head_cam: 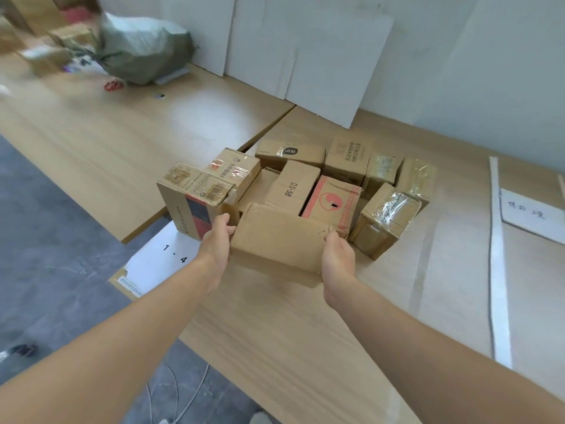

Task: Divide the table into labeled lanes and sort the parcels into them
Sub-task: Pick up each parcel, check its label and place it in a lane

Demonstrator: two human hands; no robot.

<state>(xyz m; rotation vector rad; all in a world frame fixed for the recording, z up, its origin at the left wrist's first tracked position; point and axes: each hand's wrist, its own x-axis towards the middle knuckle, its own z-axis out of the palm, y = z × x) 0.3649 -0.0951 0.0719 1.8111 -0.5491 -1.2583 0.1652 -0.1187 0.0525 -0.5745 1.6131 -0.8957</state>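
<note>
Cardboard box (275, 244) runs lengthwise hand to hand: left hand (218, 240) grips its left end, right hand (337, 258) its right, fingers curled round; other parcels (293, 185) just beyond.

Pale wood grain across table (290, 332). Plain brown on held box (276, 240). Pink-red print with a round emblem on pink box (331, 203). Black and red panels on left box (195, 209). White label (162, 255) with black "1 - 4". White strip (496, 255). White sheet (532, 212) with dark scrawl. Grey-green bag (143, 47). Mottled grey floor (46, 240).
</note>
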